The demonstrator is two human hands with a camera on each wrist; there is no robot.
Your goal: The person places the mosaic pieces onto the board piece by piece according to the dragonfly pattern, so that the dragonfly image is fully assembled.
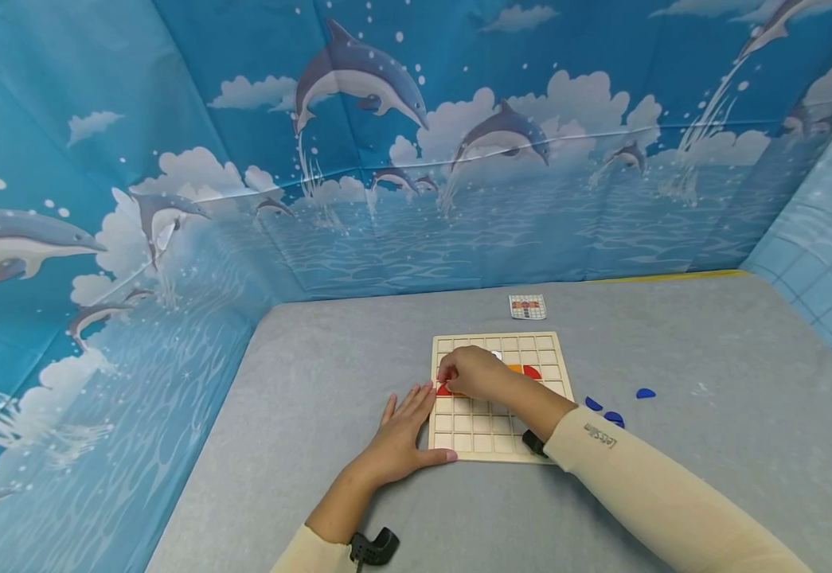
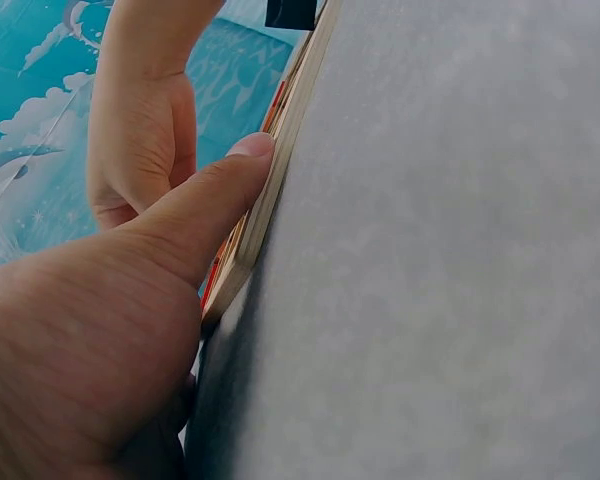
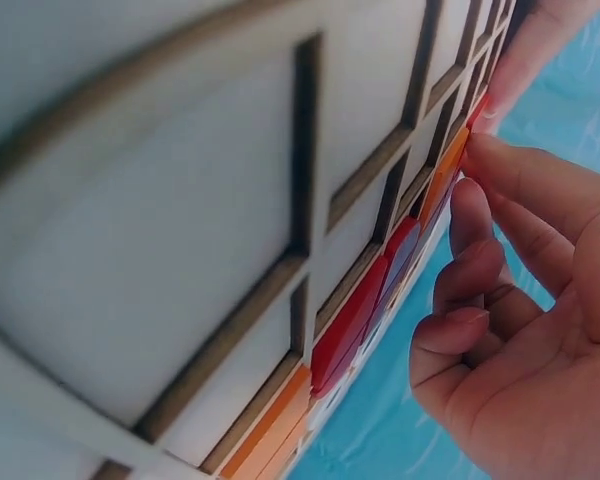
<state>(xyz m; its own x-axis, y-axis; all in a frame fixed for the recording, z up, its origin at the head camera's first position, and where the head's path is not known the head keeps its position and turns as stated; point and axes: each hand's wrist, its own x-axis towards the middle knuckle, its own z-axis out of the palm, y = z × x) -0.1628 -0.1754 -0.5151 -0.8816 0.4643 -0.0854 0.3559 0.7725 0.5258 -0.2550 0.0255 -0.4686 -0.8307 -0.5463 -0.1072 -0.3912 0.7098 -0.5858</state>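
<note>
A square wooden grid board point(image 1: 473, 443) lies on the grey table. My left hand point(image 1: 403, 442) rests at its left side, fingers spread along the edge; in the left wrist view its thumb point(image 2: 242, 165) touches the front edge. My right hand point(image 1: 478, 372) is over the board's left part, fingers curled down beside a red piece point(image 1: 443, 390). In the right wrist view, its fingertips meet the board at an orange piece point(image 3: 448, 165); whether they pinch anything is hidden. Beyond the hand sit another orange piece point(image 1: 515, 368), a red rounded piece point(image 1: 533, 372) and a white piece point(image 1: 497, 355).
Several blue half-round pieces, among them one lone blue piece point(image 1: 646, 393) and a close group point(image 1: 614, 418), lie right of the board. A small pattern card point(image 1: 527, 307) lies behind it. Dolphin-printed cloth point(image 1: 416, 231) hangs along the table's back and left.
</note>
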